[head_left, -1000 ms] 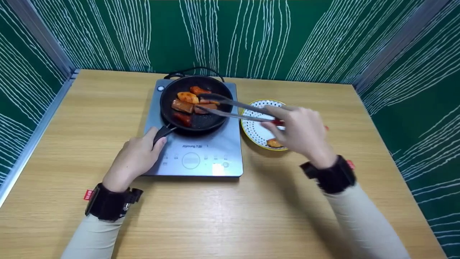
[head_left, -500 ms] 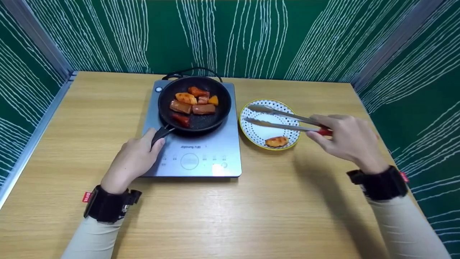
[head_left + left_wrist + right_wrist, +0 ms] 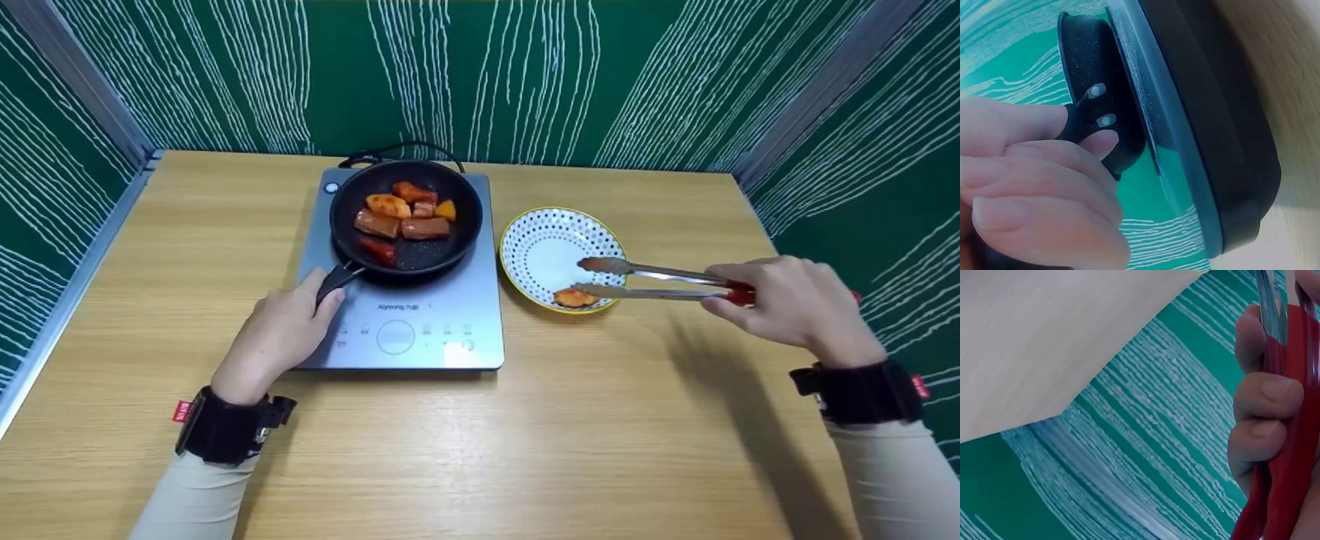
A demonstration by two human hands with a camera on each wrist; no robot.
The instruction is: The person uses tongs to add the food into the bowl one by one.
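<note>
Steel tongs (image 3: 660,281), gripped by the right hand (image 3: 795,307), lie leftward, tips apart just above the orange piece (image 3: 576,298) on the dotted plate (image 3: 540,225), while the left hand (image 3: 277,334) clasps the pan handle (image 3: 335,280).

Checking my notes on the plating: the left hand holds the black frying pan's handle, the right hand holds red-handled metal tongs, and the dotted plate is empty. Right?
Not quite: the head view shows one orange-brown food piece on the yellow-rimmed dotted plate, beside the red-handled metal tongs' tips. The rest stands.
</note>
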